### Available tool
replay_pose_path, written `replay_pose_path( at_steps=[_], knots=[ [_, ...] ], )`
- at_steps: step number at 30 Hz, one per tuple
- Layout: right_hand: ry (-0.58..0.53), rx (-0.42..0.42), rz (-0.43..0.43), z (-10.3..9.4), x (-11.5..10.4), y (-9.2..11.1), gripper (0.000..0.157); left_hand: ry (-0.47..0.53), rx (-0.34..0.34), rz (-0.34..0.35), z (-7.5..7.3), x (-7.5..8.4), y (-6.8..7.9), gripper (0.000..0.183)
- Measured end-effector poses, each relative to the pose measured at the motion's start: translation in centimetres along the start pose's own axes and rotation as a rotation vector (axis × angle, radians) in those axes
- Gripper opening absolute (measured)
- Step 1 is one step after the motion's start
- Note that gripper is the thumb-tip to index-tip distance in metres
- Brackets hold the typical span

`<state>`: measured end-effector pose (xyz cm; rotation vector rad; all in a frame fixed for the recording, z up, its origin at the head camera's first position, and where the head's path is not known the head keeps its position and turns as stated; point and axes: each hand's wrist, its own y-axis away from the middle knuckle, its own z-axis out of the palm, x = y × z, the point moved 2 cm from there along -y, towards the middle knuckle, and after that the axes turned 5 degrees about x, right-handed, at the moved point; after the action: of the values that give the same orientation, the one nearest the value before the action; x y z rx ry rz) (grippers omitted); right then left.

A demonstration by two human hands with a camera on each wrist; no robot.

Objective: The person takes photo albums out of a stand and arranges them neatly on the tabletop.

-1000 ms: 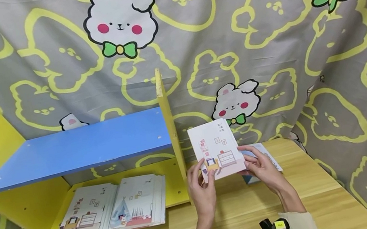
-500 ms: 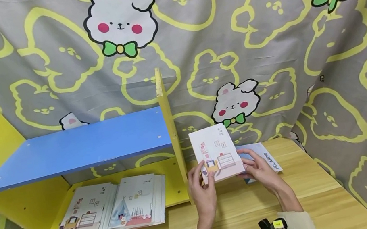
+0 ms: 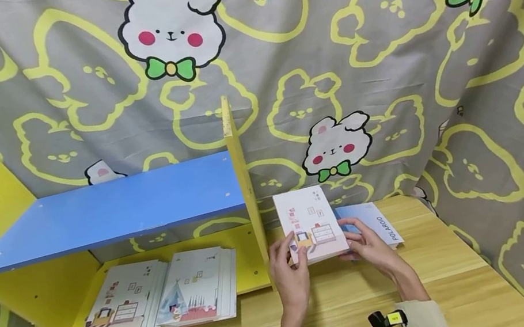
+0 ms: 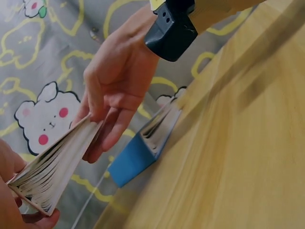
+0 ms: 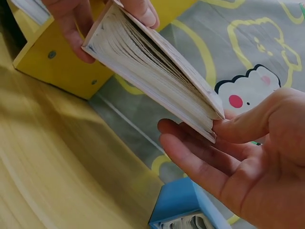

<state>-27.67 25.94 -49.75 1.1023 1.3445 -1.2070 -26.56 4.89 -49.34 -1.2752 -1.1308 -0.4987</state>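
Both hands hold a thick white photo album (image 3: 304, 211) with a drawn room on its cover, tilted up over the table. My left hand (image 3: 288, 270) grips its lower left corner, thumb on the cover and fingers beneath. At the lower right corner, my right hand (image 3: 371, 243) pinches the edge; in the right wrist view its thumb (image 5: 243, 126) lies at the corner and fingers pass below. The pages (image 5: 147, 62) fan slightly at the open edge. Behind the right hand, a blue album (image 3: 369, 220) marked POLAROID lies on the table.
Left of the hands stands a yellow shelf unit with a blue board (image 3: 142, 202). On its lower level lie two stacks of albums, one with a room cover (image 3: 118, 300), one with a tent cover (image 3: 194, 286). A yellow side panel (image 3: 245, 190) rises beside the left hand. A patterned curtain hangs behind.
The white album has come down a little, lowered by both hands. More of the blue album's lettering shows beside the right hand. The shelf stacks have not moved.
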Motion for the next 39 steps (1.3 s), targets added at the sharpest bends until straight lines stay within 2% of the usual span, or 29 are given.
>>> replay_pose_path(
  at_steps=[6,20,32,39],
  knots=[
    [0.004,-0.009,0.021,0.0,0.5,-0.1,0.048,-0.049,0.011,0.018,0.1,-0.4,0.1,0.037],
    [0.036,-0.005,0.025,0.2,1.1,-0.3,0.047,-0.057,0.026,0.032,0.4,-1.5,0.3,0.036],
    [0.094,-0.014,0.010,0.4,1.7,-0.2,0.043,-0.050,0.001,-0.005,0.4,-2.6,0.7,0.035],
    [0.125,0.008,0.032,0.5,2.2,-0.4,0.044,-0.060,0.008,0.030,0.5,-2.9,0.8,0.035]
  ],
)
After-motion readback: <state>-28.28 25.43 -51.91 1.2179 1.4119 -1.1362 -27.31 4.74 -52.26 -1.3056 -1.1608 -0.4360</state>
